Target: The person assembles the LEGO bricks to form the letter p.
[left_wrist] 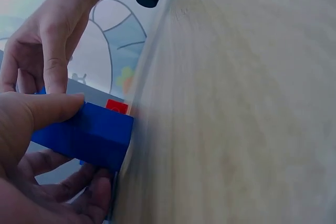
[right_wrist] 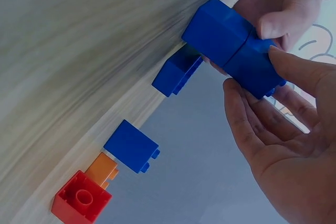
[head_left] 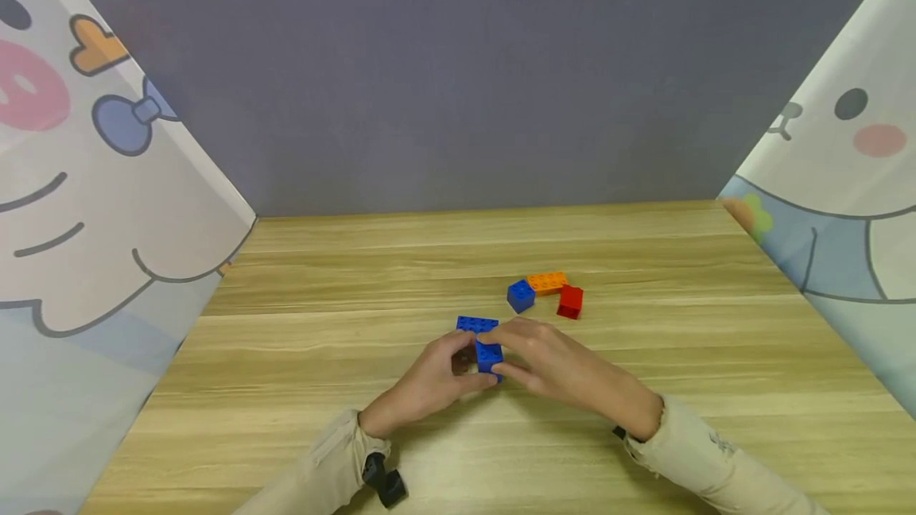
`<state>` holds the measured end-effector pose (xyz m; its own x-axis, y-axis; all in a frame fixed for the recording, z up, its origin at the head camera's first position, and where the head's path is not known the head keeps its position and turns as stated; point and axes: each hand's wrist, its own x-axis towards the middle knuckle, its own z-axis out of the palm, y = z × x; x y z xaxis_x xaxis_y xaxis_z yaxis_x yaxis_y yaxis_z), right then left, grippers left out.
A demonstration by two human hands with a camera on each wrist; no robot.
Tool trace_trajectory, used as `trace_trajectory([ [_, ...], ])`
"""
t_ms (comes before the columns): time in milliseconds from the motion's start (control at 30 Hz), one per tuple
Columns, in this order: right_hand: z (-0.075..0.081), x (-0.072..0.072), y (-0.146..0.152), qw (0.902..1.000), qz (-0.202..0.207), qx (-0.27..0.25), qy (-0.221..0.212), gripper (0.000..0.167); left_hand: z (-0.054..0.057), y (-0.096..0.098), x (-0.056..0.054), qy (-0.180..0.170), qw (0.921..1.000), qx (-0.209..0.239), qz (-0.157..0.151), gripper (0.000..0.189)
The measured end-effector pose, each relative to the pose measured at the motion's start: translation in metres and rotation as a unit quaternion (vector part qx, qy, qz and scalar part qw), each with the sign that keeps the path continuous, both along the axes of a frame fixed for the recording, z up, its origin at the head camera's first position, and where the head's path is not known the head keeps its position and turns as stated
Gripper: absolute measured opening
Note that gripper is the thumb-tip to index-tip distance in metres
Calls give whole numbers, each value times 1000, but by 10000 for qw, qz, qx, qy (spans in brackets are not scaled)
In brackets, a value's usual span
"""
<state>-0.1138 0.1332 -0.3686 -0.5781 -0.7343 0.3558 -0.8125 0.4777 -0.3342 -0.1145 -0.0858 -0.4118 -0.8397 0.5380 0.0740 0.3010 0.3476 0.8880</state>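
Two blue toy bricks are stacked between my hands, just above or on the table. My left hand grips the lower blue brick from the left, thumb on its near side. My right hand pinches the upper blue brick between thumb and fingers. Only a thin seam shows between the two bricks in the right wrist view; whether they are fully pressed together I cannot tell. Right behind them a longer blue brick lies on the table, partly hidden by my fingers.
Farther back, slightly right, a small blue brick, an orange brick and a red brick sit close together on the wooden table. The red one lies on its side. A grey panel stands behind the table.
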Motion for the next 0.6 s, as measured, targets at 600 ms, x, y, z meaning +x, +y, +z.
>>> trace_trajectory([
  [600,6,-12,6,9991,-406,-109,29,32,6,2,0,429,9990,-99,-113,30],
])
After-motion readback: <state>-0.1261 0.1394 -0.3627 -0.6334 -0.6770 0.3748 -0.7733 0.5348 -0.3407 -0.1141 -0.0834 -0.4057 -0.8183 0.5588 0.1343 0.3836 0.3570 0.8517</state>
